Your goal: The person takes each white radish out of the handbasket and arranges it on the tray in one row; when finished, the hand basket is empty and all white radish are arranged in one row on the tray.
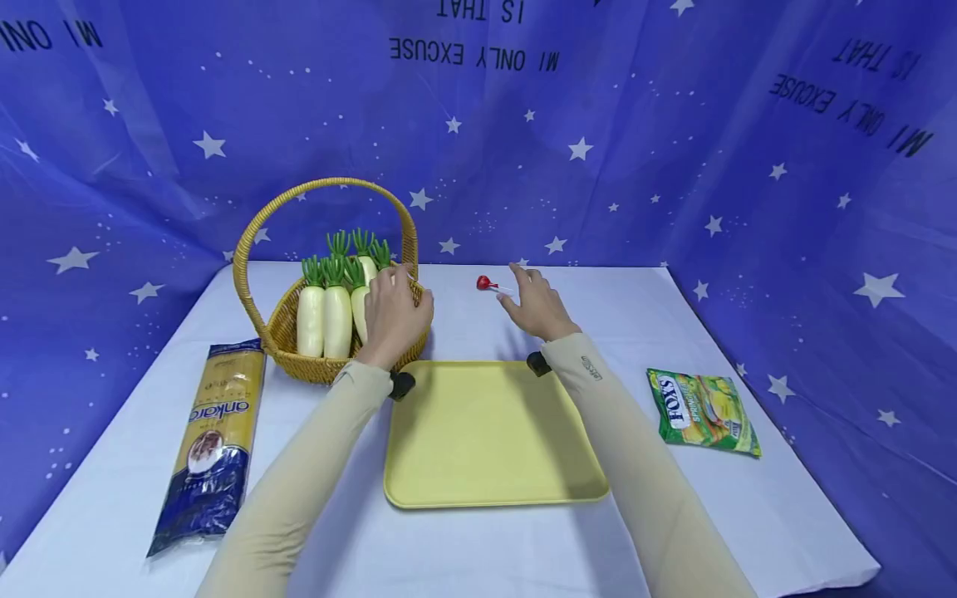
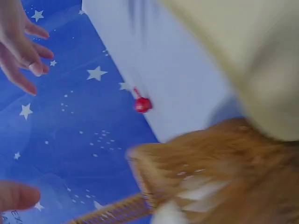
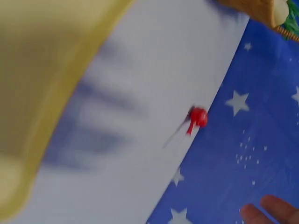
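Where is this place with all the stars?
Probably a staged tabletop set-up, not an ordinary room: a starry blue cloth surrounds a white-covered table, where a basket of white radishes and a yellow tray are laid out.

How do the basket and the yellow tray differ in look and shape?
The basket is woven; the yellow tray looks smooth.
The basket has a tall arched handle; the yellow tray shows none.
The basket is deep with rounded sides; the yellow tray is shallow and rectangular.
Both rest on the white-covered table.
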`<state>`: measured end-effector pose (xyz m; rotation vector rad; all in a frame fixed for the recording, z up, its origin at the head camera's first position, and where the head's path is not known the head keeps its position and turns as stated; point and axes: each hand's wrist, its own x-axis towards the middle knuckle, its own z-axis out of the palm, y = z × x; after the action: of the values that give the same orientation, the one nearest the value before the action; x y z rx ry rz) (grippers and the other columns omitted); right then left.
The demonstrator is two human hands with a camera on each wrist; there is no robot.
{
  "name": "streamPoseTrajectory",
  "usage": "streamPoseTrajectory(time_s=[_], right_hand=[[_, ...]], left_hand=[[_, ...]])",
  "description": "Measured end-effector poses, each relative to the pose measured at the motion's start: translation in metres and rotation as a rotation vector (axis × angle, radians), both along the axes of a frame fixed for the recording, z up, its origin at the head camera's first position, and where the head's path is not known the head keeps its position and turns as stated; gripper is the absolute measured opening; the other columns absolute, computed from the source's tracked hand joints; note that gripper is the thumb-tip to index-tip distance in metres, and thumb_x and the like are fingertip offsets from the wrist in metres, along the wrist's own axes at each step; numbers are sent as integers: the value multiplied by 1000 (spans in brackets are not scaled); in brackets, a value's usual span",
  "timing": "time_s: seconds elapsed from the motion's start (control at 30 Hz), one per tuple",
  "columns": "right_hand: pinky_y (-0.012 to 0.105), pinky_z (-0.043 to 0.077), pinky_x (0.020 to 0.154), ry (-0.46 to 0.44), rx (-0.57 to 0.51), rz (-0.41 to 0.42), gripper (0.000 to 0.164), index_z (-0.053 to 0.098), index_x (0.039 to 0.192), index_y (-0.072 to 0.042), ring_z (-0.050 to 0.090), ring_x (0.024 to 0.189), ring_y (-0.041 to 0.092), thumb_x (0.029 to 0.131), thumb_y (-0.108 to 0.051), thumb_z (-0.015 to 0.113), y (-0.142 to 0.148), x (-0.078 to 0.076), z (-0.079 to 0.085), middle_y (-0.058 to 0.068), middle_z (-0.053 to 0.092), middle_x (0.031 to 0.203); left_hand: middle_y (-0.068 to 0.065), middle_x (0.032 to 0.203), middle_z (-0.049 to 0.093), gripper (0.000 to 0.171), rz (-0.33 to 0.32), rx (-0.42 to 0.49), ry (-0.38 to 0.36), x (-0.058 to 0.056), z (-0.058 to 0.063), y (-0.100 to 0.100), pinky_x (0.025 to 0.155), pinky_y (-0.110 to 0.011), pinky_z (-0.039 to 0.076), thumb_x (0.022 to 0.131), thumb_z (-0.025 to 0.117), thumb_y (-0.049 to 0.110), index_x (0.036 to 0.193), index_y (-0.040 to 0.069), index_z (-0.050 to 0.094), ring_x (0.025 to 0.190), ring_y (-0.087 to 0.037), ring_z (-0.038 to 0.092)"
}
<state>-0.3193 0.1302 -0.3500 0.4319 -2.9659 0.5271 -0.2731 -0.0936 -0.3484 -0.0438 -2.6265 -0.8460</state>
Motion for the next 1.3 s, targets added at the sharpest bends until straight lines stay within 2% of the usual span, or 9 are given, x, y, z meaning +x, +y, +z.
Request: streamPoseTrajectory(time_s=[0.2, 0.37, 0.47, 0.53, 0.6, 0.7, 0.9, 1.13, 1.3], right_hand=[[46, 37, 99, -5, -138, 78, 60, 26, 142, -13, 44, 120, 33, 91, -35, 50, -17, 5, -15, 19, 42, 133], [41, 38, 100, -2, -319, 168, 55, 33, 138, -11, 48, 118, 30, 90, -28, 53, -37, 14, -25, 15, 45, 132], [41, 41, 97, -3, -416, 215, 52, 36, 137, -10, 52, 112, 31, 90, -24, 54, -51, 23, -32, 16, 48, 128], [40, 41, 96, -8, -463, 236, 51, 37, 136, -11, 53, 111, 29, 90, -23, 54, -60, 29, -36, 15, 50, 125], [39, 42, 95, -7, -501, 264, 49, 38, 135, -11, 53, 110, 28, 90, -22, 54, -70, 34, -41, 14, 52, 122], [39, 43, 93, 4, -564, 302, 47, 40, 133, -9, 54, 109, 26, 90, -22, 54, -86, 43, -48, 14, 53, 120], [36, 44, 93, 87, -726, 364, 37, 48, 126, -6, 55, 107, 23, 90, -14, 53, -119, 56, -63, 14, 56, 116], [40, 42, 97, 121, -946, 388, 31, 51, 118, 3, 51, 111, 32, 87, 1, 52, -161, 58, -69, 22, 53, 115], [36, 41, 98, 119, -898, 350, 34, 49, 125, -7, 50, 114, 25, 91, -13, 52, -185, 50, -62, 12, 52, 122]], left_hand=[[-19, 122, 45, 50, 172, 142, 155, 34, -30, -38, 91, -46, 32, 86, 52, 33, 126, 5, 43, 109, -33, 42], [-20, 114, 38, 47, 374, 285, 304, 62, -49, -70, 89, -46, 29, 80, 62, 28, 117, 3, 46, 106, -35, 36], [-19, 117, 28, 49, 489, 379, 311, 73, -60, -84, 92, -45, 27, 76, 68, 24, 116, 4, 46, 111, -34, 27], [-17, 125, 21, 55, 537, 436, 263, 77, -68, -92, 94, -46, 26, 75, 69, 28, 121, 9, 45, 118, -32, 19], [-16, 136, 10, 61, 537, 505, 201, 80, -76, -98, 101, -49, 21, 76, 69, 34, 127, 15, 42, 127, -31, 9], [-16, 145, -5, 68, 478, 601, 103, 81, -87, -107, 107, -54, 15, 77, 66, 44, 134, 22, 35, 135, -33, -1], [-23, 140, 16, 61, 366, 625, 27, 76, -100, -117, 105, -56, 19, 84, 58, 43, 133, 18, 30, 130, -42, 22], [-24, 136, 19, 60, 346, 599, 27, 71, -105, -113, 103, -57, 21, 85, 57, 41, 133, 17, 30, 126, -45, 25], [-24, 135, 21, 60, 344, 577, 17, 69, -107, -110, 101, -57, 22, 85, 57, 42, 132, 17, 30, 124, -46, 27]])
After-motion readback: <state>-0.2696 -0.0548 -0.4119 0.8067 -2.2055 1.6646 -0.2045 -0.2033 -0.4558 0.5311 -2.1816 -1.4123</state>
